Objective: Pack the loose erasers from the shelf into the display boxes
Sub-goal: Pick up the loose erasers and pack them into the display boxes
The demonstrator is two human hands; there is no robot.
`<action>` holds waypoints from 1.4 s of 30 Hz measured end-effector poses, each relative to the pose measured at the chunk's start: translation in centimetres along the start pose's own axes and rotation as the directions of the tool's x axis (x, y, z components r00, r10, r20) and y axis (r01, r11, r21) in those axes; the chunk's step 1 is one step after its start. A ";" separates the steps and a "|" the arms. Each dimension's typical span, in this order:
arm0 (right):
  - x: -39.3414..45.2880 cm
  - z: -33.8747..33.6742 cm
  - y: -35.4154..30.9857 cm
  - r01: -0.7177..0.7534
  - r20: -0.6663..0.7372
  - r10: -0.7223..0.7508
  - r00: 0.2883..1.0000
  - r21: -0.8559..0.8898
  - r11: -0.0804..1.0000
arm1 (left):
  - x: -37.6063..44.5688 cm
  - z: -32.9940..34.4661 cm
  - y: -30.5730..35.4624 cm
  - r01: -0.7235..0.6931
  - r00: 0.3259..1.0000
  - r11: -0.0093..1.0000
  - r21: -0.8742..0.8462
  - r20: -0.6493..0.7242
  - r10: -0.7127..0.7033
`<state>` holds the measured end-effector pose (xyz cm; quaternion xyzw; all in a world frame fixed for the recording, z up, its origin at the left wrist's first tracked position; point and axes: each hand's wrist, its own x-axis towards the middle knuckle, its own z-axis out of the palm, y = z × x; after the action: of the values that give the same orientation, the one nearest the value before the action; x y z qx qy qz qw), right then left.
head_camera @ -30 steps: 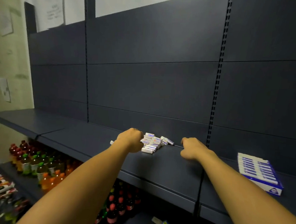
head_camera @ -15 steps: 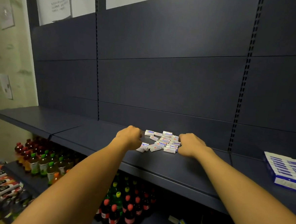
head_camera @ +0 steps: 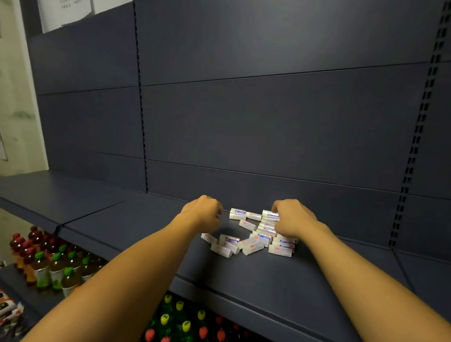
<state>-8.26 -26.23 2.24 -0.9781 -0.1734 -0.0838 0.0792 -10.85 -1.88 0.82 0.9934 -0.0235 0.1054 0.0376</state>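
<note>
We see a loose pile of white erasers [head_camera: 257, 235] on the dark blue shelf [head_camera: 278, 276], near its back panel. Our left hand [head_camera: 203, 212] rests curled just left of the pile; whether it holds anything, we cannot tell. Our right hand [head_camera: 293, 218] lies on the pile's right side, fingers curled onto the erasers. Drink bottles [head_camera: 55, 265] stand on the lower shelf.

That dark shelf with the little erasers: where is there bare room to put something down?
The shelf is bare in front of the eraser pile, between the two forearms, and leftward past the left hand to the wall. It is crowded between that hand and the right hand, which is among the erasers.
</note>
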 end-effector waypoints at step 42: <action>3.2 6.8 3.5 -0.024 -0.283 0.077 0.956 0.186 0.982 | 12.4 9.5 -2.5 -0.574 0.819 0.761 -0.303 -0.211 0.534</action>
<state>-3.14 -27.18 -4.20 -0.9483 -0.1418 -0.2074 0.1939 3.34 -0.64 -6.03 0.9108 -0.3327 0.1611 0.1837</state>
